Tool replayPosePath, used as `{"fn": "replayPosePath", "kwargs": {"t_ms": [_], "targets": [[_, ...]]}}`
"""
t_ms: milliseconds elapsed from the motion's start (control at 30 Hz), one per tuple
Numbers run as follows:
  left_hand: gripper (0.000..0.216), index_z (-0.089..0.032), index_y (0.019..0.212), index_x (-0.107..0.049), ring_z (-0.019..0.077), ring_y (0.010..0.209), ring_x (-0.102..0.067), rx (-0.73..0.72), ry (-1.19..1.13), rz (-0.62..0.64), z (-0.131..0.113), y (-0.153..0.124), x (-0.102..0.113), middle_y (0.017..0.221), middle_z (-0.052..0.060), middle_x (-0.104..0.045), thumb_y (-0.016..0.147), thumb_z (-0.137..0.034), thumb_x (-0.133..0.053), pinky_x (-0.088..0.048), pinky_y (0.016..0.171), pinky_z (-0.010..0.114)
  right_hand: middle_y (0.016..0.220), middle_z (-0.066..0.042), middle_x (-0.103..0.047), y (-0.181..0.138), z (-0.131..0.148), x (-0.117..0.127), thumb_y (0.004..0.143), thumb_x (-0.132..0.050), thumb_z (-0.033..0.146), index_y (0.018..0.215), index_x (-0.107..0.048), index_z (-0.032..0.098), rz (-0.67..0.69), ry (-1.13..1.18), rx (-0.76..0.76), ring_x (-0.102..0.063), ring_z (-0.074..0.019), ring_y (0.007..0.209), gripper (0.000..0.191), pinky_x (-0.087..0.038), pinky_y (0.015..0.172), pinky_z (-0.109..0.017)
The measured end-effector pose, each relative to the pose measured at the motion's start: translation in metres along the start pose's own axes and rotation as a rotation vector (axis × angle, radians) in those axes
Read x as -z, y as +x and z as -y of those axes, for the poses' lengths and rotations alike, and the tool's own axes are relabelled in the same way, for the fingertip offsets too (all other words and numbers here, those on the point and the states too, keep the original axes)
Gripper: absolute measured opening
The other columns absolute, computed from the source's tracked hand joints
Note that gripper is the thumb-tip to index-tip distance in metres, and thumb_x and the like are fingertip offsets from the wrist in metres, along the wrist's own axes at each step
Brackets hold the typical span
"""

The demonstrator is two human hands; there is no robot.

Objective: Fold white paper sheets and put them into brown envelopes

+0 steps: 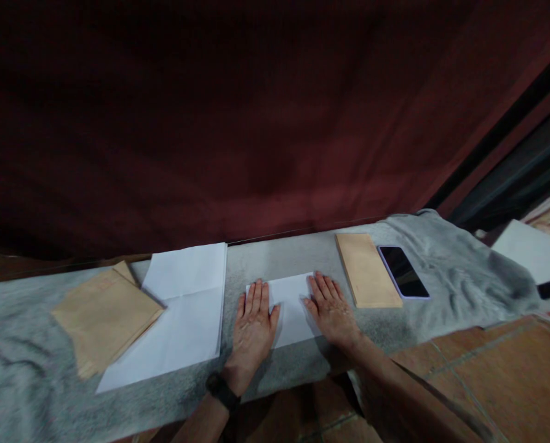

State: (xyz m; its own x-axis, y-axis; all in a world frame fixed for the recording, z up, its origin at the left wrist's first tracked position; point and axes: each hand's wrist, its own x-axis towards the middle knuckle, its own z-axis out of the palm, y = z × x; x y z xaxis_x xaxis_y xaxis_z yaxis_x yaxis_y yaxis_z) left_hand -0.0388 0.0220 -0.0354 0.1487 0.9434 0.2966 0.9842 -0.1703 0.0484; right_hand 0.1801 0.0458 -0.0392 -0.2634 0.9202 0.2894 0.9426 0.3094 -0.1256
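A folded white sheet of paper [290,307] lies on the grey cloth-covered surface [275,258] in front of me. My left hand [253,326] lies flat on its left part, fingers stretched out and together. My right hand [331,311] lies flat on its right part, fingers slightly spread. Neither hand grips anything. A black band sits on my left wrist.
A stack of unfolded white sheets [183,307] lies to the left, with brown envelopes [104,317] beside it. To the right are a brown envelope [367,269] and a dark phone [403,272]. A dark red curtain hangs behind. Tiled floor [510,375] shows at lower right.
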Motion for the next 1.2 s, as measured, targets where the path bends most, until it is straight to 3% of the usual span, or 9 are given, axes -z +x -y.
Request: {"fn": "replayPosePath", "kwargs": {"t_ms": [133,300,467,800,1000,1200], "targets": [[0.061,-0.004,0.150,-0.045,0.0334,0.148,-0.040,0.008,0.009,-0.014,0.002,-0.001,-0.001,0.157,0.020,-0.042,0.104,-0.042,-0.032,-0.035,0.120,0.054,0.153,-0.018,-0.051,0.007,-0.009,0.011,0.102,-0.045,0.041,0.148,-0.048,0.007,0.017,-0.031,-0.107,-0.046,-0.0339,0.137,0.057,-0.034,0.113,-0.048],[0.060,-0.005,0.150,-0.045,0.0333,0.148,-0.038,0.017,0.001,-0.022,0.001,-0.002,-0.003,0.158,0.020,-0.040,0.103,-0.041,-0.034,-0.034,0.120,0.054,0.127,-0.019,-0.064,0.015,-0.013,0.025,0.099,-0.049,0.033,0.130,-0.063,0.013,0.045,-0.033,-0.193,-0.056,-0.0338,0.115,0.040,-0.042,0.099,-0.047],[0.061,-0.005,0.151,-0.044,0.0336,0.148,-0.038,0.014,0.003,-0.015,0.002,-0.003,-0.003,0.159,0.020,-0.040,0.104,-0.042,-0.033,-0.034,0.120,0.054,0.104,-0.014,-0.068,0.021,-0.013,0.027,0.096,-0.050,0.026,0.113,-0.067,0.016,0.060,0.032,-0.205,-0.062,-0.0290,0.102,0.025,-0.045,0.093,-0.039],[0.060,-0.006,0.151,-0.044,0.0330,0.148,-0.039,0.017,-0.008,-0.036,0.001,-0.002,-0.003,0.157,0.020,-0.042,0.103,-0.041,-0.036,-0.034,0.120,0.054,0.096,-0.006,-0.072,0.025,-0.016,0.017,0.094,-0.052,0.026,0.103,-0.063,0.021,0.046,0.216,-0.315,-0.069,-0.0209,0.091,0.015,-0.049,0.083,-0.030],[0.060,-0.005,0.150,-0.046,0.0341,0.146,-0.041,0.014,-0.001,-0.038,0.001,-0.002,-0.003,0.157,0.020,-0.042,0.103,-0.041,-0.036,-0.034,0.121,0.053,0.083,-0.003,-0.072,0.029,-0.022,0.021,0.088,-0.056,0.028,0.112,-0.065,0.021,0.122,0.606,-0.455,-0.068,-0.0213,0.077,0.027,-0.048,0.071,-0.031],[0.057,-0.009,0.150,-0.047,0.0344,0.147,-0.040,0.005,0.012,-0.031,0.000,-0.002,-0.002,0.157,0.020,-0.043,0.103,-0.040,-0.038,-0.036,0.119,0.055,0.067,0.002,-0.067,0.036,-0.022,0.025,0.078,-0.059,0.027,0.087,-0.071,0.020,0.240,0.873,-0.446,-0.063,-0.0166,0.065,0.016,-0.043,0.058,-0.025]]}}
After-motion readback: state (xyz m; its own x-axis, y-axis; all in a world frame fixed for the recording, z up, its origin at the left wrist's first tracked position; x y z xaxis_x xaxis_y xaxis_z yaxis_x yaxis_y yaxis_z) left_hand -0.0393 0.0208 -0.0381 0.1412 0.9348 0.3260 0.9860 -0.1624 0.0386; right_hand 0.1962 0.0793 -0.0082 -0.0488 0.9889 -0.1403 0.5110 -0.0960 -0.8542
